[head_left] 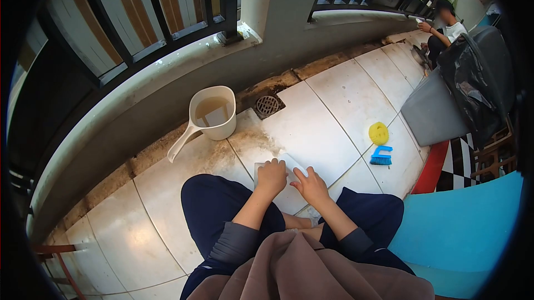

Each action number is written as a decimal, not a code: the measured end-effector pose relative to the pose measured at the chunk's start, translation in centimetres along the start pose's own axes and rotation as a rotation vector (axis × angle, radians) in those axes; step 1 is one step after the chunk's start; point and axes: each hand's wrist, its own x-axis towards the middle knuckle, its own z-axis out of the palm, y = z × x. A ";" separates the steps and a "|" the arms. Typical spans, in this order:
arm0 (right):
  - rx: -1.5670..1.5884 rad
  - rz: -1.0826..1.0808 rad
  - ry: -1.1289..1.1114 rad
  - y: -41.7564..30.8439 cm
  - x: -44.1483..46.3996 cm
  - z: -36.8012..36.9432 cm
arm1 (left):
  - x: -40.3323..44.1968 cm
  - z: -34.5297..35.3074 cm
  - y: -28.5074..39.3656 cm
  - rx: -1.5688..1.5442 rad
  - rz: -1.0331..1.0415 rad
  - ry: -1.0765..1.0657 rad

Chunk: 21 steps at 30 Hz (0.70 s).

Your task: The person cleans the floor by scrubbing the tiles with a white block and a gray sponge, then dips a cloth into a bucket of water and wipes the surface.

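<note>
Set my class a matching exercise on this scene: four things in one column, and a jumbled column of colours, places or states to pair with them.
Things
1. Dipper
2. Brush
3. Sponge
4. White item

Descriptions
A. Yellow
B. By the left hand and the right hand
C. Holding brownish water
D. Blue

Right pairs: 1-C, 2-D, 3-A, 4-B
</note>
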 end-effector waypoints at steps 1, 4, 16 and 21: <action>-0.014 0.001 -0.010 0.2 0.0 0.3 | -1.0 -0.9 0.0 0.068 -0.016 -0.094; -0.094 -0.058 0.019 0.6 0.8 0.6 | -3.3 -2.6 -0.4 0.145 -0.070 -0.358; -0.061 -0.139 0.088 -0.4 13.8 2.1 | -1.6 -2.1 -0.1 0.112 0.025 -0.493; -0.070 -0.099 -0.022 1.4 3.0 -0.3 | -2.6 -2.7 -0.7 0.162 -0.009 -0.452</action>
